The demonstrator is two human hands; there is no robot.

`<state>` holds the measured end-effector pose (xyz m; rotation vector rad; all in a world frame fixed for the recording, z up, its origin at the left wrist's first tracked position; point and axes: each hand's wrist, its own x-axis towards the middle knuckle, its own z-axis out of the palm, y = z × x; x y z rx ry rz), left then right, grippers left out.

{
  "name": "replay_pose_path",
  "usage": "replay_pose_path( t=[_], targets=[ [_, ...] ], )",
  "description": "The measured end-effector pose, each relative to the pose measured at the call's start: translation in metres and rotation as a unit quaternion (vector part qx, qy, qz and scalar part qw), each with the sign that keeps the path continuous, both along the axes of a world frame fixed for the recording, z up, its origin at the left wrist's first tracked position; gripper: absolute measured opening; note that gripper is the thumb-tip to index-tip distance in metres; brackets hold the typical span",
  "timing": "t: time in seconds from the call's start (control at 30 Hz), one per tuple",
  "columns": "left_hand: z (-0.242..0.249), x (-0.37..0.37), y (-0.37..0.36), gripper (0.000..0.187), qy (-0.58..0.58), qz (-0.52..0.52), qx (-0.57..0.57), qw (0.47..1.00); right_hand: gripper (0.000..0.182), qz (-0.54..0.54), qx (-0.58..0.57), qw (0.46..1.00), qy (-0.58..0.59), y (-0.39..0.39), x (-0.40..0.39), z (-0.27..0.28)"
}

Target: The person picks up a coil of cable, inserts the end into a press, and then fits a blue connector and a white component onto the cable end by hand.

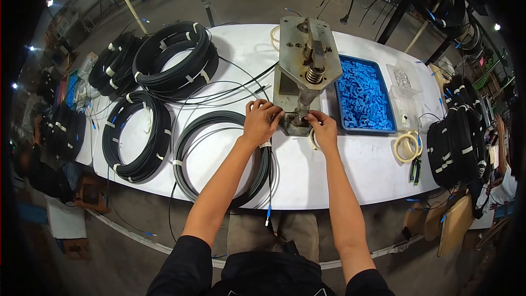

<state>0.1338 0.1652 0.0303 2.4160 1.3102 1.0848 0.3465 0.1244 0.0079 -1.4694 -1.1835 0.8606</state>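
L hand [262,120] and R hand [323,130] are both at the base of the press [309,49] – fingers bent, grip I cannot tell – w/ coil [266,170] near L hand, blue tray [370,131] on R side.

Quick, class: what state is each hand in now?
Left hand: fingers curled at the metal press; grip can't be told.
Right hand: fingers bent there too; grip can't be told.
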Motion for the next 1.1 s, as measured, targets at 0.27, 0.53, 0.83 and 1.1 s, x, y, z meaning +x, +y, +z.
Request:
replay_pose_path(
  t=[0.27, 0.53, 0.83, 1.1],
  targets=[
    [-0.0006, 0.0000, 0.0006, 0.018, 0.003, 0.000, -0.004, 1.000, 0.022, 0.008, 0.013, 0.999, 0.037, 0.0013, 0.0002, -0.0023],
    [0.0013, 0.0010, -0.0009, 0.017, 0.004, 0.001, -0.007, 1.000, 0.023, 0.013, 0.006, 0.999, 0.040, 0.0008, 0.0010, -0.0006],
    [-0.0022, 0.0011, 0.0002, 0.018, -0.004, 0.007, 0.021, 1.000, 0.024, 0.006, 0.001, 1.000, 0.030, -0.0011, -0.0005, 0.0031],
    [-0.0012, 0.0009, -0.0001, 0.018, 0.001, 0.002, 0.008, 1.000, 0.023, 0.008, 0.007, 0.999, 0.036, -0.0015, -0.0003, 0.0033]
  ],
)
